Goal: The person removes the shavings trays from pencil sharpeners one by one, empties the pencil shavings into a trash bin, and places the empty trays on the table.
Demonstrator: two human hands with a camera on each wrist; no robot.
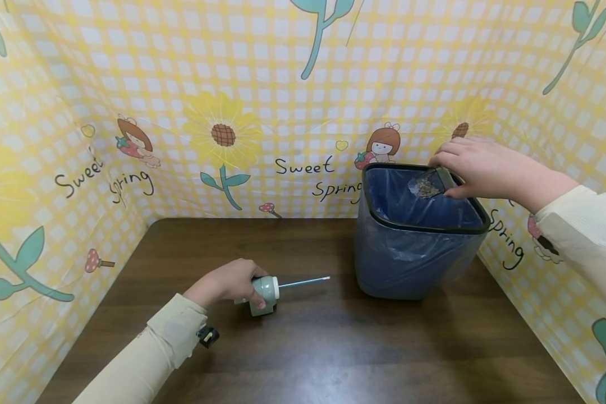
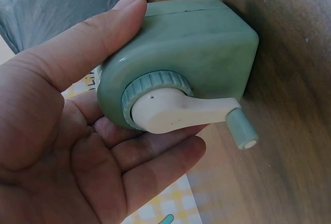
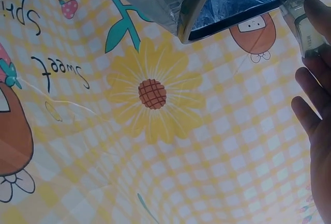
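Observation:
My left hand [image 1: 228,281] grips a green hand-crank pencil sharpener [image 1: 266,290] low over the table, thumb and fingers on opposite sides of its body. A thin blue pencil [image 1: 303,281] sticks out of the sharpener towards the right. In the left wrist view, the white crank [image 2: 178,113] with its green knob faces the camera. Over the bin's opening, my right hand [image 1: 477,167] pinches a small clear shavings drawer [image 1: 444,177], tilted down into the bin. Grey-brown pencil shavings [image 1: 425,187] lie at its lower end. The right wrist view cuts off part of that hand.
The bin [image 1: 399,264], with a black rim and a blue plastic liner, stands at the table's back right. A brown wooden table [image 1: 313,353] lies beneath. Yellow checked cloth [image 1: 283,112] with sunflower prints surrounds the back and sides.

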